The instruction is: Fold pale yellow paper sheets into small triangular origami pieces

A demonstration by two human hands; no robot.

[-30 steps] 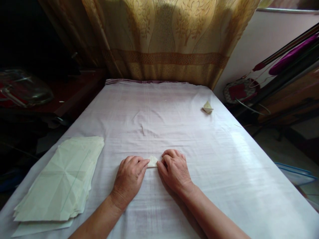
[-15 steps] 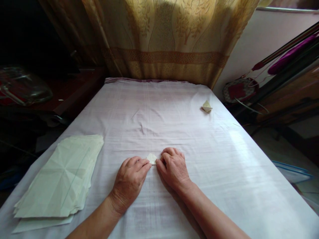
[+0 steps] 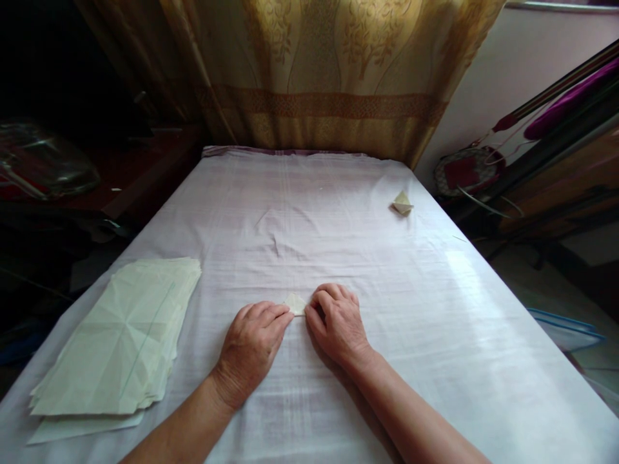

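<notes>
A small folded piece of pale paper lies on the pale bedsheet, low in the middle of the head view. My left hand pinches its left corner, fingers pressed together over the edge. At the right corner, my right hand grips the paper between thumb and curled fingers. The paper's two side corners are hidden under my fingertips; its top point shows between them.
To the left lies a stack of creased pale green paper sheets. A small folded paper piece stands at the far right of the sheet. Behind hangs a gold curtain; a patterned bag is beyond the right edge.
Both hands stay on the folded paper with almost no movement. The whole view has shifted slightly.
</notes>
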